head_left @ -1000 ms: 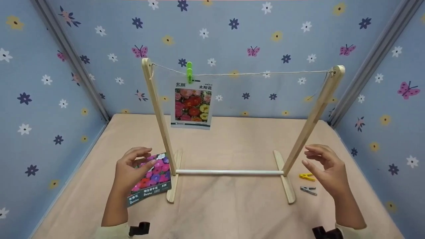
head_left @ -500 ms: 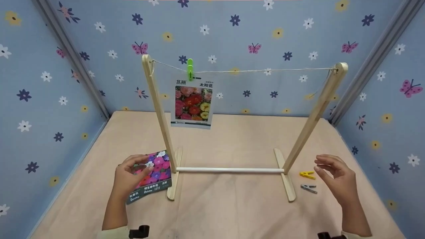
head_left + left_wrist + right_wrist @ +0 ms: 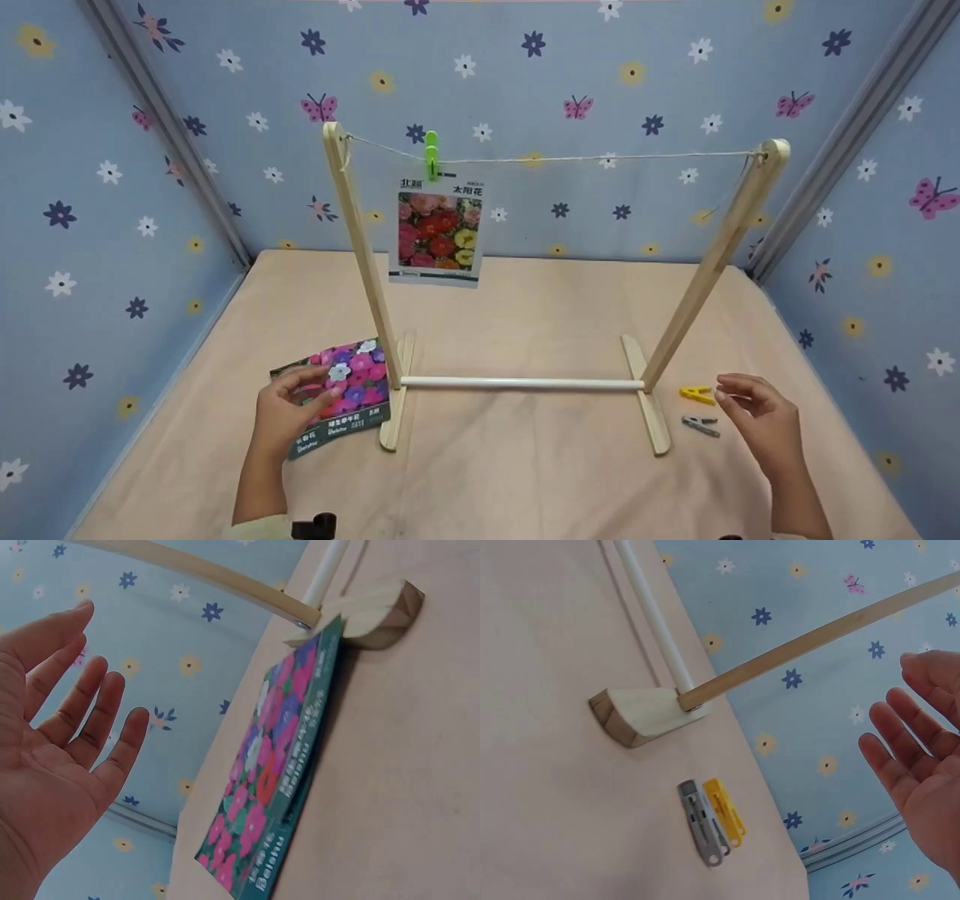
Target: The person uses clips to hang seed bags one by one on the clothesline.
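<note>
My left hand [image 3: 285, 409] hovers over flower seed packets [image 3: 352, 386] on the table, left of the wooden stand. In the left wrist view its fingers [image 3: 90, 709] are relaxed and hold nothing, apart from the packets [image 3: 262, 772]. My right hand [image 3: 765, 420], fingers loosely bent and holding nothing, is just right of a yellow clothespin [image 3: 697, 394] and a grey clothespin [image 3: 700, 427]. Both pins lie side by side in the right wrist view. A green clothespin [image 3: 431, 156] holds another seed packet [image 3: 437, 229] on the string [image 3: 600, 157].
The stand has a left post [image 3: 364, 259], a right post [image 3: 709, 281] and a white crossbar [image 3: 517, 383] near the table [image 3: 517, 472]. Flat wooden feet [image 3: 646, 397] reach forward and back. A flowered wall panel [image 3: 510, 90] rises behind, with more panels at both sides.
Both hands have come down. The left sinks toward the packets on the table; the right has moved down and somewhat rightward beside the clothespins. The hanging packet stays clipped.
</note>
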Action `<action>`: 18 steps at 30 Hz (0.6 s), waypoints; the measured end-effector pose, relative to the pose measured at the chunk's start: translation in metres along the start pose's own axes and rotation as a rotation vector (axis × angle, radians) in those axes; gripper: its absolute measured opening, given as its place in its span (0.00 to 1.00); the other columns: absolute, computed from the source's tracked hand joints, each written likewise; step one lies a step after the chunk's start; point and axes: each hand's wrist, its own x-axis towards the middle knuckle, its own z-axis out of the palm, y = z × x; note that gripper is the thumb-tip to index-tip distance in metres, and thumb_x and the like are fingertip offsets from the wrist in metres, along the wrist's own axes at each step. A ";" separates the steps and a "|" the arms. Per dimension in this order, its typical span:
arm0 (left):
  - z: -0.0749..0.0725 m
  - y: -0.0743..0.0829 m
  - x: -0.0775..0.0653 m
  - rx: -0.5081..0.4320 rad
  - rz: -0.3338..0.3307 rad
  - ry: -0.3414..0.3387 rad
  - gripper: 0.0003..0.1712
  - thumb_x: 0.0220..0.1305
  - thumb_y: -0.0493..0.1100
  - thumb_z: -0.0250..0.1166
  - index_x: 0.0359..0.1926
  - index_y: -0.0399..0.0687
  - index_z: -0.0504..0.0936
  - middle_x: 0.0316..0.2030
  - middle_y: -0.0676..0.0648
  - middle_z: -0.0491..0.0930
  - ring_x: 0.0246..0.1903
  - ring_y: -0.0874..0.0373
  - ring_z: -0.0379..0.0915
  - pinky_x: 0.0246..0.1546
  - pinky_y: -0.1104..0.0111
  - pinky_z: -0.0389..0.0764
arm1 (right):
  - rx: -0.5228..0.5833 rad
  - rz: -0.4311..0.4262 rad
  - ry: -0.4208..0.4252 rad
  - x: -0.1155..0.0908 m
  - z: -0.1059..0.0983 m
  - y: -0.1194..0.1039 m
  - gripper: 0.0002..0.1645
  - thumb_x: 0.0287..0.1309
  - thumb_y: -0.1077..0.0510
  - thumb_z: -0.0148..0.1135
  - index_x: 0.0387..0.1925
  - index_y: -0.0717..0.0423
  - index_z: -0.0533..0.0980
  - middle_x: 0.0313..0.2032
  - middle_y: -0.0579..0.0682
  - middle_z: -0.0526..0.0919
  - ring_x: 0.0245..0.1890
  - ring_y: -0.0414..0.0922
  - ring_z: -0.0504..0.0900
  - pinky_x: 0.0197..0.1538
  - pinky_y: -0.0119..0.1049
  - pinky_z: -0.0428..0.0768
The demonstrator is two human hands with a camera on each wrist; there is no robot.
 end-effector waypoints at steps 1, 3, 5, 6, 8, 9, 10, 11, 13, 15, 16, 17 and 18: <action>0.000 -0.003 0.000 0.006 -0.007 0.000 0.26 0.55 0.47 0.75 0.53 0.40 0.82 0.51 0.43 0.79 0.48 0.57 0.75 0.54 0.68 0.77 | -0.001 0.017 0.002 -0.001 0.000 0.005 0.15 0.60 0.65 0.66 0.48 0.67 0.80 0.48 0.48 0.80 0.44 0.32 0.80 0.47 0.20 0.77; 0.000 -0.009 -0.001 0.006 -0.026 0.000 0.26 0.55 0.45 0.75 0.53 0.40 0.82 0.51 0.41 0.79 0.50 0.53 0.76 0.54 0.68 0.77 | 0.027 0.055 -0.003 -0.004 0.001 0.014 0.16 0.60 0.64 0.66 0.49 0.68 0.79 0.47 0.46 0.80 0.43 0.32 0.80 0.46 0.21 0.78; 0.000 -0.014 -0.002 -0.024 -0.057 -0.004 0.26 0.54 0.42 0.75 0.53 0.38 0.81 0.52 0.38 0.78 0.52 0.47 0.75 0.50 0.68 0.79 | 0.069 0.091 -0.014 -0.006 0.001 0.023 0.17 0.59 0.65 0.67 0.49 0.69 0.79 0.47 0.46 0.81 0.44 0.34 0.80 0.46 0.22 0.79; 0.001 -0.016 -0.002 -0.033 -0.073 -0.007 0.26 0.54 0.41 0.75 0.54 0.37 0.81 0.53 0.37 0.77 0.53 0.44 0.74 0.49 0.70 0.80 | 0.088 0.107 -0.021 -0.008 0.000 0.026 0.18 0.59 0.66 0.67 0.50 0.70 0.78 0.48 0.46 0.81 0.44 0.34 0.81 0.46 0.23 0.79; 0.002 -0.021 -0.002 -0.046 -0.108 -0.012 0.27 0.55 0.40 0.75 0.55 0.36 0.79 0.55 0.36 0.76 0.56 0.41 0.73 0.46 0.74 0.79 | 0.112 0.131 -0.033 -0.011 0.000 0.031 0.18 0.58 0.66 0.67 0.50 0.70 0.78 0.48 0.47 0.80 0.44 0.35 0.81 0.46 0.24 0.79; 0.002 -0.023 -0.001 -0.049 -0.122 -0.014 0.28 0.55 0.40 0.75 0.56 0.35 0.79 0.56 0.36 0.75 0.57 0.41 0.72 0.45 0.76 0.79 | 0.113 0.140 -0.038 -0.012 -0.001 0.034 0.18 0.58 0.66 0.67 0.50 0.70 0.78 0.49 0.47 0.80 0.44 0.35 0.81 0.46 0.24 0.79; 0.003 -0.025 -0.001 -0.042 -0.135 -0.013 0.29 0.55 0.41 0.75 0.56 0.35 0.78 0.58 0.37 0.75 0.57 0.42 0.72 0.45 0.77 0.78 | 0.102 0.145 -0.041 -0.013 -0.001 0.036 0.19 0.58 0.66 0.67 0.50 0.70 0.78 0.49 0.48 0.80 0.44 0.35 0.80 0.46 0.24 0.79; 0.003 -0.027 0.000 -0.028 -0.142 -0.010 0.29 0.55 0.41 0.75 0.57 0.35 0.78 0.58 0.38 0.74 0.58 0.43 0.71 0.46 0.79 0.77 | 0.089 0.152 -0.046 -0.014 -0.002 0.037 0.19 0.58 0.66 0.67 0.51 0.69 0.78 0.49 0.48 0.80 0.44 0.35 0.80 0.46 0.24 0.80; 0.005 -0.031 0.001 0.013 -0.151 0.003 0.29 0.55 0.42 0.75 0.57 0.36 0.79 0.59 0.40 0.74 0.58 0.45 0.71 0.49 0.80 0.75 | 0.052 0.170 -0.055 -0.015 -0.003 0.041 0.20 0.58 0.64 0.68 0.51 0.68 0.78 0.49 0.47 0.79 0.44 0.34 0.80 0.45 0.24 0.80; 0.006 -0.035 0.001 0.044 -0.155 0.019 0.29 0.55 0.42 0.75 0.57 0.36 0.79 0.59 0.41 0.74 0.58 0.46 0.71 0.51 0.77 0.75 | 0.008 0.199 -0.064 -0.016 -0.004 0.044 0.21 0.59 0.62 0.68 0.52 0.67 0.78 0.49 0.47 0.79 0.43 0.32 0.79 0.44 0.23 0.80; 0.006 -0.038 0.001 0.059 -0.156 0.027 0.28 0.55 0.42 0.75 0.56 0.36 0.79 0.59 0.41 0.75 0.58 0.46 0.71 0.52 0.74 0.75 | -0.013 0.213 -0.069 -0.016 -0.005 0.045 0.22 0.59 0.61 0.68 0.53 0.67 0.77 0.49 0.47 0.79 0.43 0.32 0.79 0.44 0.23 0.79; 0.007 -0.041 0.002 0.068 -0.157 0.035 0.28 0.55 0.42 0.74 0.56 0.36 0.80 0.58 0.41 0.75 0.58 0.46 0.71 0.53 0.71 0.75 | -0.028 0.228 -0.071 -0.016 -0.005 0.047 0.22 0.59 0.61 0.68 0.53 0.66 0.77 0.48 0.46 0.79 0.43 0.31 0.78 0.44 0.23 0.79; 0.007 -0.043 0.002 0.079 -0.160 0.041 0.28 0.56 0.42 0.74 0.56 0.36 0.80 0.58 0.40 0.75 0.58 0.46 0.71 0.55 0.68 0.75 | -0.040 0.241 -0.075 -0.016 -0.006 0.049 0.22 0.59 0.60 0.68 0.53 0.66 0.77 0.48 0.46 0.79 0.43 0.30 0.78 0.44 0.22 0.79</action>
